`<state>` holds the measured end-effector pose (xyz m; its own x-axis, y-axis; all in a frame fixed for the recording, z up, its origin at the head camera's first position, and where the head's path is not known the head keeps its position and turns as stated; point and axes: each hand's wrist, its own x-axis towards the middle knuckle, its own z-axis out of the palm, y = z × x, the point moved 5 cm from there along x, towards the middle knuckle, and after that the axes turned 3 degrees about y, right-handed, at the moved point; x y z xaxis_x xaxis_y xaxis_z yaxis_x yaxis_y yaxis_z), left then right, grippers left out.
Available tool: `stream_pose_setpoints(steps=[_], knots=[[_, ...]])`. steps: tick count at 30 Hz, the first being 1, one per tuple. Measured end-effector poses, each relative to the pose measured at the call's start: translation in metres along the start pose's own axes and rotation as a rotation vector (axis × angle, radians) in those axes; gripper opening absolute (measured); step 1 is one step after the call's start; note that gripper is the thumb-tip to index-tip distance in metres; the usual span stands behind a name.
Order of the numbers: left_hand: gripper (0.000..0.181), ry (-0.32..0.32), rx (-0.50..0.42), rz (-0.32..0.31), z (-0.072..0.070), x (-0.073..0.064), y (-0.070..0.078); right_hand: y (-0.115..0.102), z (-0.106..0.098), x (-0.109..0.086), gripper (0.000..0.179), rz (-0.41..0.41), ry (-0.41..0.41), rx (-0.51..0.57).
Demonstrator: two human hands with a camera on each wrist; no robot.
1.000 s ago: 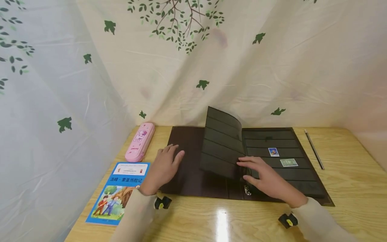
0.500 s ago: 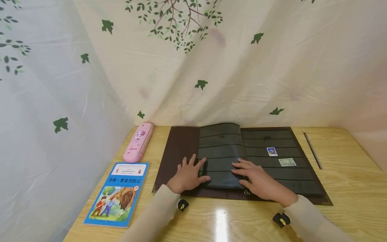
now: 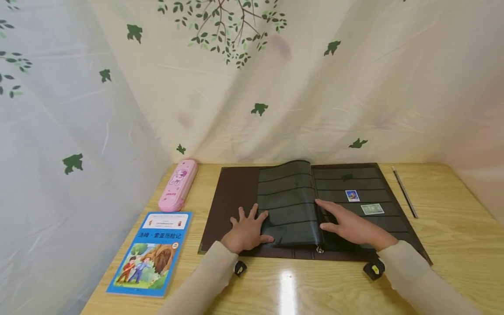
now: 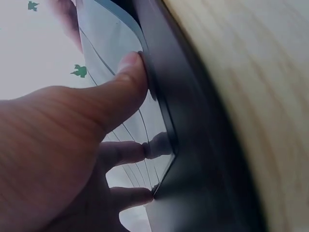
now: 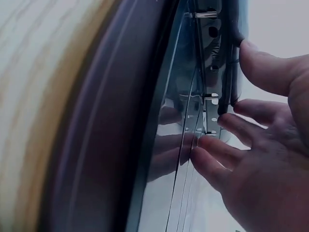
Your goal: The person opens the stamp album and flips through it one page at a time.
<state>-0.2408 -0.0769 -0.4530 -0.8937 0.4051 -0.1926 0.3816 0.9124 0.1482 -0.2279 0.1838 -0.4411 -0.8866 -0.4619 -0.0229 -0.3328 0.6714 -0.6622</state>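
A ring-bound stamp album lies spread with its dark brown cover [image 3: 232, 188] down. Its turned black pocket page [image 3: 287, 210] bulges slightly near the binding. Fingers spread, my left hand [image 3: 248, 229] presses on that page's lower left corner; in the left wrist view its thumb [image 4: 133, 72] lies along the page edge. My right hand [image 3: 352, 223] stands by the binding with fairly straight fingers, their tips at the turned page's inner edge beside the metal rings [image 5: 206, 15]. On the right-hand page [image 3: 346, 177] sit a blue stamp [image 3: 352, 195] and a green stamp [image 3: 372, 209].
Left of the album lie a pink pencil case [image 3: 178, 186] and a blue storybook [image 3: 148, 253]. A pencil [image 3: 404, 192] rests to the right. Behind the wooden table [image 3: 330, 288] hangs a pale curtain [image 3: 220, 113] with leaf and bird prints.
The raised pocket page has come down flat on the left side. My left hand moved right onto its corner. My right hand has tilted onto its edge at the binding.
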Motion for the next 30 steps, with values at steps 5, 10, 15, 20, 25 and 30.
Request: stream_pose_setpoints(steps=[5, 10, 15, 20, 25, 30], knots=[[0.076, 0.011, 0.001, 0.002, -0.001, -0.002, 0.001, 0.001, 0.003, -0.001, 0.071, 0.017, -0.042, 0.018], [0.074, 0.019, -0.014, 0.002, -0.002, -0.004, 0.000, -0.004, 0.004, -0.001, 0.070, 0.005, -0.036, 0.021], [0.073, 0.029, -0.043, 0.007, -0.001, -0.006, -0.002, -0.007, 0.006, 0.001, 0.070, 0.011, -0.031, 0.030], [0.073, 0.020, -0.070, 0.005, -0.001, -0.006, -0.004, -0.010, 0.007, 0.001, 0.069, 0.004, -0.007, 0.022], [0.074, 0.011, -0.085, 0.002, -0.001, -0.007, -0.006, -0.014, 0.008, 0.002, 0.068, -0.015, 0.039, -0.008], [0.075, 0.004, -0.111, 0.016, -0.002, -0.009, -0.009, -0.018, 0.012, 0.006, 0.068, -0.014, 0.057, -0.052]])
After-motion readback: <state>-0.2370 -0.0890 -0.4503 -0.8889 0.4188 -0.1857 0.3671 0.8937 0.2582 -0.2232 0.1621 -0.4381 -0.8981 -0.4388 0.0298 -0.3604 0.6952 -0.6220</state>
